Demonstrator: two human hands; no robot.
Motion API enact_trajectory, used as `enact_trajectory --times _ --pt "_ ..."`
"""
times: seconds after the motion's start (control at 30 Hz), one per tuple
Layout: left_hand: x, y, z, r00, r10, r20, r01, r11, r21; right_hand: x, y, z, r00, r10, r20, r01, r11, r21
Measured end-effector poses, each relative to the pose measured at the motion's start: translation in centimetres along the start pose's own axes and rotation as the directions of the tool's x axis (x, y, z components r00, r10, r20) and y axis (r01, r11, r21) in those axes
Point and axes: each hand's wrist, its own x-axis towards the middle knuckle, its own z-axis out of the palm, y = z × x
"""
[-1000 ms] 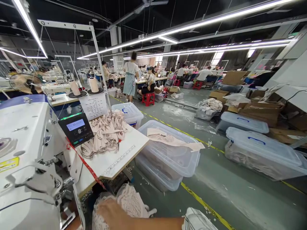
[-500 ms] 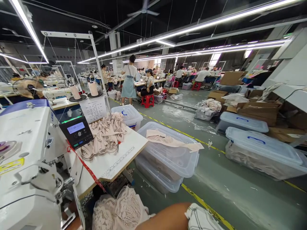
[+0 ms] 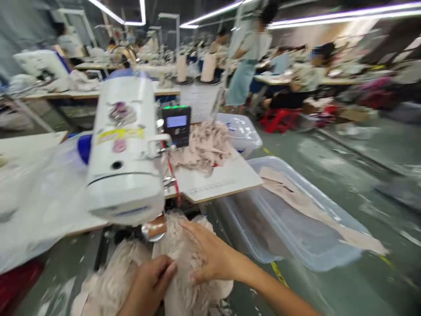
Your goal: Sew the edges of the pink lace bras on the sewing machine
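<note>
Beige lace bras (image 3: 179, 263) hang bunched below the head of a white sewing machine (image 3: 125, 145). My left hand (image 3: 148, 283) is closed on the lace, thumb against the bent forefinger, at the near left side. From the right, my right hand (image 3: 213, 254) reaches over the same lace, thumb and fingers apart with cloth gripped between them. Another lace heap (image 3: 121, 267) lies left of my left hand. Just above the hands, under the machine head, is a shiny round metal part (image 3: 153, 231). Motion blur hides the fingertips and the needle area.
A pile of beige straps (image 3: 207, 147) lies on the white table (image 3: 223, 180) beside a control panel (image 3: 176, 125). To the right stand clear plastic bins (image 3: 329, 259), a beige fabric strip (image 3: 305, 204) across the lid. People work behind, near a red stool (image 3: 279, 120).
The view has swung left and down toward the machine. Both hands now show on the lace; before, only an arm and part of the lace showed at the bottom edge.
</note>
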Motion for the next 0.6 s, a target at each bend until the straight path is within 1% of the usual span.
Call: enact_trajectory --times 0.03,0.07,0.1,0.13,0.17,0.2,0.27,0.33,0.37,0.43,0.5,0.6 --pt "-0.9 -0.9 -0.8 1.0 0.002 0.009 -0.002 1.0 0.03 0.8 0.0 0.6 0.996 -0.072 0.052 0.068 0.995 0.066" --pt "-1.2 -1.3 -1.4 1.0 0.004 0.008 -0.004 0.998 0.067 1.6 0.0 1.4 0.985 -0.136 0.104 0.123 0.984 0.127" --pt "-1.1 -1.4 -2.0 1.0 -0.006 -0.011 0.007 0.995 0.104 2.4 0.0 2.1 0.976 -0.172 0.131 0.148 0.973 0.175" --pt "-0.8 -1.3 -2.5 0.999 -0.03 -0.045 0.035 0.991 0.128 3.1 -0.1 2.7 0.978 -0.166 0.127 0.137 0.968 0.21" --pt "-0.3 -1.2 -3.2 0.994 -0.057 -0.089 0.069 0.988 0.136 3.7 -0.1 3.2 0.988 -0.12 0.092 0.096 0.967 0.237" --pt "0.2 -1.0 -4.1 0.989 -0.085 -0.124 0.101 0.986 0.13 4.4 -0.2 3.4 0.998 -0.05 0.041 0.038 0.965 0.258" --pt "1.1 -0.8 -6.0 0.982 -0.133 -0.135 0.144 0.987 0.076 5.6 -0.5 3.2 0.996 0.063 -0.056 -0.045 0.957 0.286" --pt "1.9 -0.8 -7.7 0.975 -0.167 -0.147 0.173 0.985 0.027 6.8 -0.7 2.5 0.989 0.108 -0.097 -0.077 0.956 0.284" --pt "2.2 -0.8 -8.3 0.97 -0.166 -0.179 0.172 0.985 0.02 7.4 -0.8 2.1 0.988 0.119 -0.099 -0.087 0.956 0.279" --pt "2.8 -1.0 -8.9 0.954 -0.112 -0.276 0.129 0.991 0.042 8.4 -0.7 1.5 0.987 0.127 -0.094 -0.095 0.953 0.286" --pt "3.4 -1.3 -9.0 0.933 -0.017 -0.358 0.058 0.993 0.104 9.0 -0.5 1.2 0.986 0.129 -0.105 -0.092 0.95 0.297" --pt "3.9 -2.0 -8.7 0.914 0.07 -0.4 0.011 0.98 0.198 9.4 0.0 1.1 0.984 0.131 -0.12 -0.089 0.949 0.303"
